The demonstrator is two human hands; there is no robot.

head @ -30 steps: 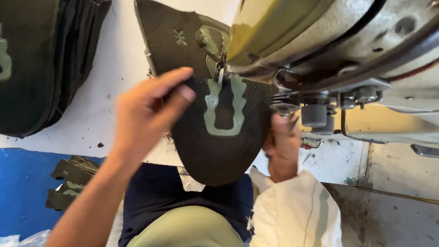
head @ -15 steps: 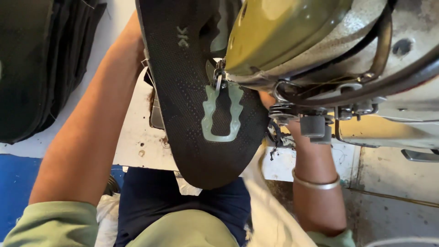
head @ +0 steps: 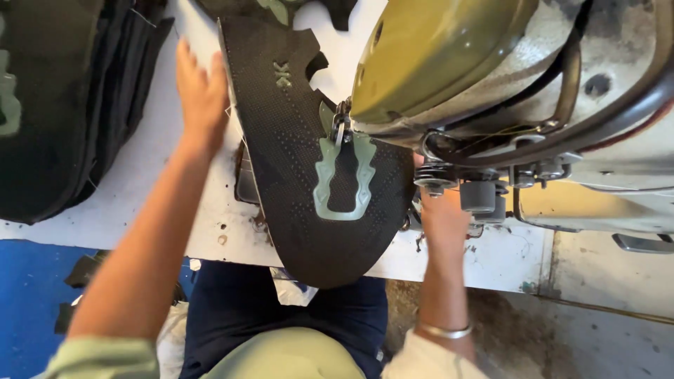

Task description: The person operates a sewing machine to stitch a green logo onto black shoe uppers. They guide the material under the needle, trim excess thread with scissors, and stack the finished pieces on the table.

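Shoe upper under needle: left hand flat, grip open; right hand grip unclear. Risk: fabric skews, fingers near needle.

A worn white worktable stands above a blue floor, grey concrete to its right.

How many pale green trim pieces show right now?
3: one under the needle on the black shoe piece at, one at the top, one far left. Others may be hidden.
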